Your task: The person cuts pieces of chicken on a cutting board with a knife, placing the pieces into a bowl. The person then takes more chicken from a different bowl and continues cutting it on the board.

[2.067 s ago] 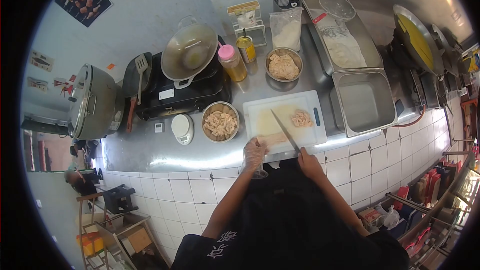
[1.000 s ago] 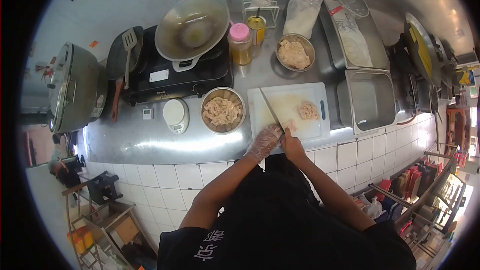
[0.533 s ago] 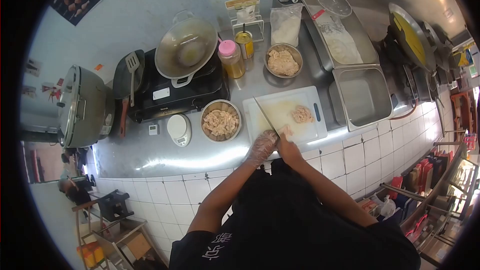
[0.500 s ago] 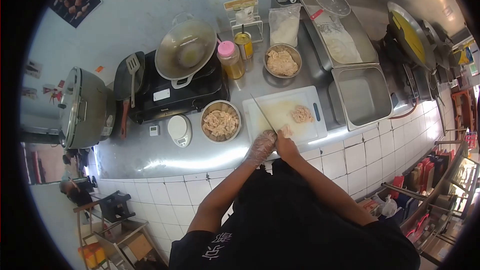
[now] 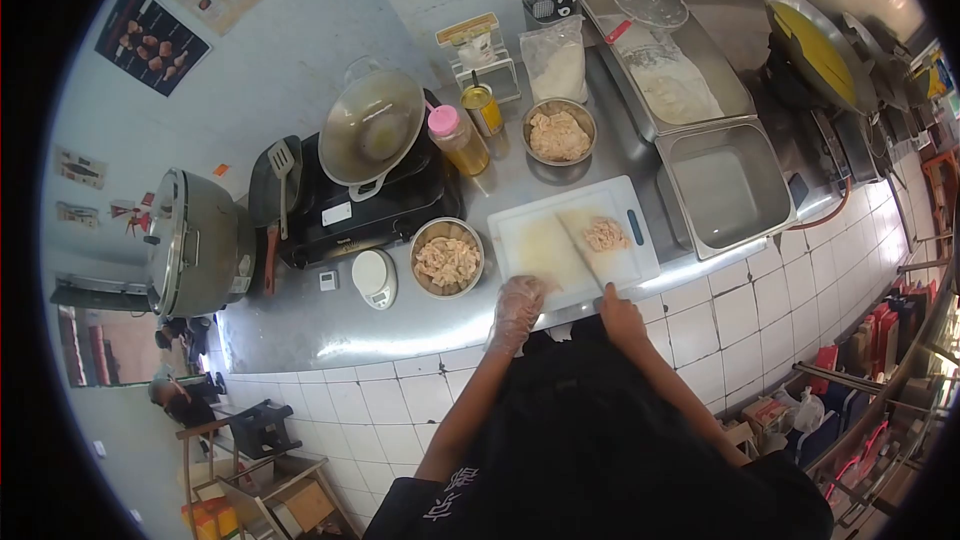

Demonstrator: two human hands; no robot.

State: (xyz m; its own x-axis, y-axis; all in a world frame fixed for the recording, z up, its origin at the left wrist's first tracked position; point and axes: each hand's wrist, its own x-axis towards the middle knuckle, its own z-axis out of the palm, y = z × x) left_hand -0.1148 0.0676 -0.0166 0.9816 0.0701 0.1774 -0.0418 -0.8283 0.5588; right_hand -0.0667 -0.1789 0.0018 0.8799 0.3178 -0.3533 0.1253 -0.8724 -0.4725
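Note:
A knife [image 5: 580, 250] is in my right hand [image 5: 622, 316], its blade slanting up and left over the white cutting board [image 5: 520, 230]. My left hand [image 5: 518, 308], in a clear plastic glove, rests at the board's front left edge with fingers curled. Something pale shows at its fingertips, too small to make out. A heap of chopped pale pink meat [image 5: 606, 234] lies on the board's right side, right of the blade. Left of the board stands a steel bowl [image 5: 416, 262] of raw meat pieces [image 5: 447, 260], near my left hand.
Behind the board stands another steel bowl [image 5: 592, 130] of pale meat mixture. Steel trays [image 5: 700, 230] flank the right side. Leftward are a white scale [image 5: 374, 275], a stove [image 5: 400, 215] with a wok [image 5: 372, 125], and a large pot [image 5: 195, 240]. A pink-lidded jar [image 5: 458, 140] stands behind.
My hands have moved apart: the right one has shifted right with the knife, and the left one has drawn toward the board's left corner. The whole view has tilted slightly.

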